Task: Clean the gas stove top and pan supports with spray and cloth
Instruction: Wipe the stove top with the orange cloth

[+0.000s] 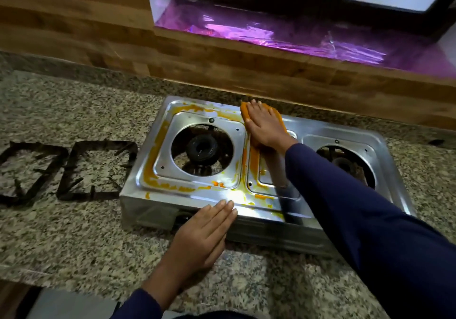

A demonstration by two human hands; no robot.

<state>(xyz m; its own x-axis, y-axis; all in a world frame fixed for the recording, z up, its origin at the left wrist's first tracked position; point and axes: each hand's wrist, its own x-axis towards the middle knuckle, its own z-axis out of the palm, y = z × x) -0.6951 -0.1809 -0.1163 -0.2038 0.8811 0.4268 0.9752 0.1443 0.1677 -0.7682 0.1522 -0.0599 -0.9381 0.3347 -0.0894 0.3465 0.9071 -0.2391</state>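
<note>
Right hand (265,127) presses flat on orange cloth (277,116), arm outstretched.

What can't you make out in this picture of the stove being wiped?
All in the head view:
- Cloth: mostly under the right hand; only its orange edges show.
- Right burner: partly covered by the right sleeve.
- Far-left pan support: cut off by the left frame edge.
- Stove front panel: blurred, partly behind the left hand; no knob can be made out.
- Spray bottle: not in view.
</note>
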